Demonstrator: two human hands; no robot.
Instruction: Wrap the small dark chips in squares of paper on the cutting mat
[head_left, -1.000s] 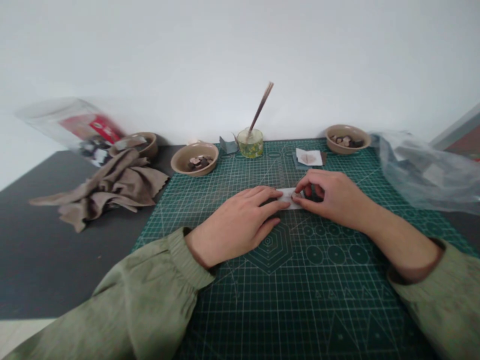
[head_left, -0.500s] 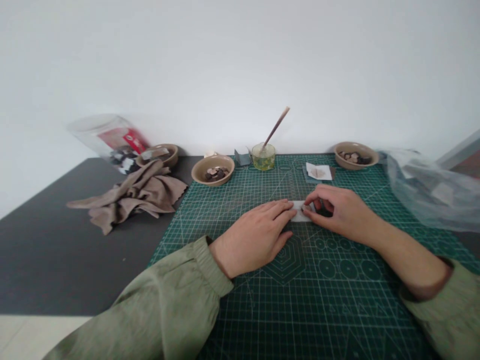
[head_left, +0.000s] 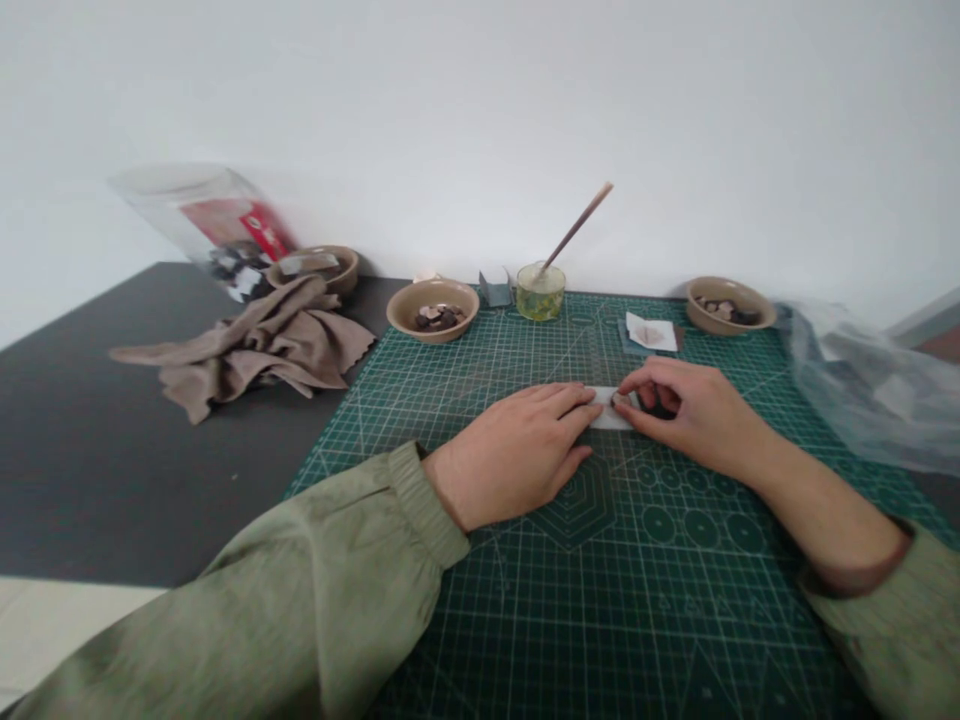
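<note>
My left hand (head_left: 517, 455) lies flat, palm down, its fingertips on the left end of a small white paper strip (head_left: 609, 412). The strip rests on a green cutting mat (head_left: 480, 620) printed with white grid lines. In my right hand (head_left: 686, 410), thumb and forefinger are closed on a small dark-and-tan chip (head_left: 618, 399), which they hold down against the strip. The fingers hide most of that chip, so its exact shape and material cannot be made out.
Bowls of similar small chips stand behind, one left (head_left: 433, 311) and one right (head_left: 730, 306). Between them are a yellow-green cup (head_left: 540, 298) with a stick (head_left: 577, 225) and folded papers (head_left: 651, 332). A brown cloth (head_left: 262, 350) lies left, a clear plastic bag (head_left: 870, 390) right.
The view has shifted slightly, so the background sits higher and tilted. Both hands keep the same pose on the strip, with the chip still pinched in my right hand.
</note>
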